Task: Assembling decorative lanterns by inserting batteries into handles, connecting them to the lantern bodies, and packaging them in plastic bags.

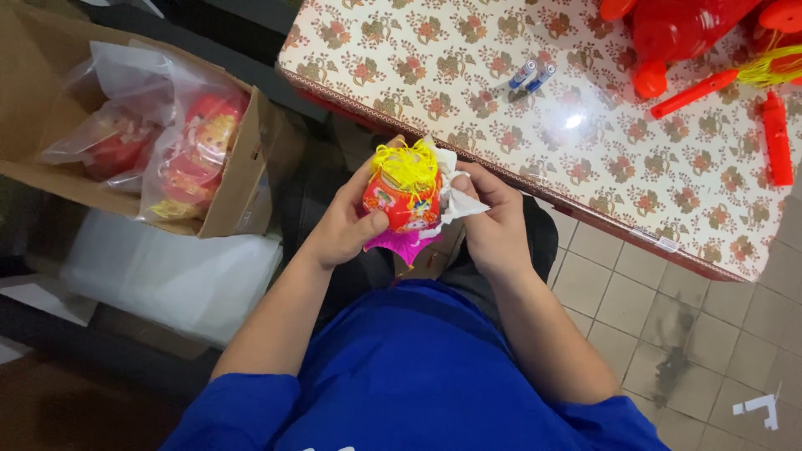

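Note:
A small red lantern toy point(403, 205) with yellow tassel strings on top and a magenta base sits between my hands, over my lap. My left hand point(344, 224) grips its left side, thumb across the front. My right hand point(493, 224) holds a crumpled white cloth or paper point(455, 197) pressed against the toy's right side. My blue shirt fills the bottom of the view.
A table with a floral cover point(468, 75) stands ahead, holding two batteries point(532, 76), a large red plastic toy point(677, 29) and red sticks point(777, 138). A cardboard box point(238, 179) of bagged red toys point(196, 150) stands at left. Tiled floor lies at right.

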